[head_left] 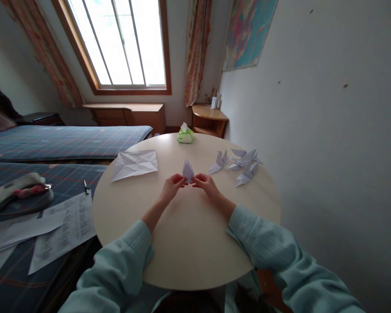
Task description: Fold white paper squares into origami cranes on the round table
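A small piece of folded white paper [188, 169], pointed at the top, stands upright between my two hands above the round table. My left hand [173, 184] pinches its lower left side. On the lower right side, the fingers of my right hand [206, 182] are closed on the same paper. To the right lie several folded paper birds [246, 161], bunched together, with one more paper bird [219, 161] slightly apart on their left. A creased, unfolded white sheet [135, 164] rests on the table's left side.
A green tissue pack [185, 134] stands at the far edge of the round table [195, 243]. Left of the table, a bed with a plaid cover [84, 171] holds printed sheets [67, 226], a pen [86, 187] and a pale bag-like item [16, 191]. A wall [329, 152] rises close on the right.
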Action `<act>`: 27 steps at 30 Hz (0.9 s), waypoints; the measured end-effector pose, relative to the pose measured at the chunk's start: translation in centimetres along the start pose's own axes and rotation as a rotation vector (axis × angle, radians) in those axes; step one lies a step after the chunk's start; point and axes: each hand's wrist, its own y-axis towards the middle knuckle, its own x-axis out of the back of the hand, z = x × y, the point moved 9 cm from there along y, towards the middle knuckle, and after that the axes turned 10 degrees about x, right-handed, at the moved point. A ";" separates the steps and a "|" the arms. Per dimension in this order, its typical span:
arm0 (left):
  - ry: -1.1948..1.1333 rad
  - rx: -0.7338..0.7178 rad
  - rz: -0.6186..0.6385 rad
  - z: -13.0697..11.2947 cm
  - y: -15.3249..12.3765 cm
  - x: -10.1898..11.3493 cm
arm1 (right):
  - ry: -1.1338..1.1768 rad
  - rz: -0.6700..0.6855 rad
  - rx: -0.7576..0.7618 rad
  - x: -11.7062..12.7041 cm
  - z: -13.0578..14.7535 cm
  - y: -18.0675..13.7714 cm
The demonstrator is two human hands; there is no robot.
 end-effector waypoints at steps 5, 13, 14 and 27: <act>0.002 -0.064 -0.015 -0.1 0.1 0.0 | -0.088 -0.024 0.042 0.5 -0.1 0.2; -0.074 -0.077 -0.009 0.1 0.3 -0.1 | 0.016 -0.089 0.070 0.8 -0.3 0.2; -0.077 -0.078 -0.002 0.0 0.3 -0.1 | 0.027 -0.096 0.064 0.9 -0.3 0.2; 0.055 0.165 0.175 1.6 -0.8 -2.4 | -0.095 -0.059 0.104 0.5 1.0 0.1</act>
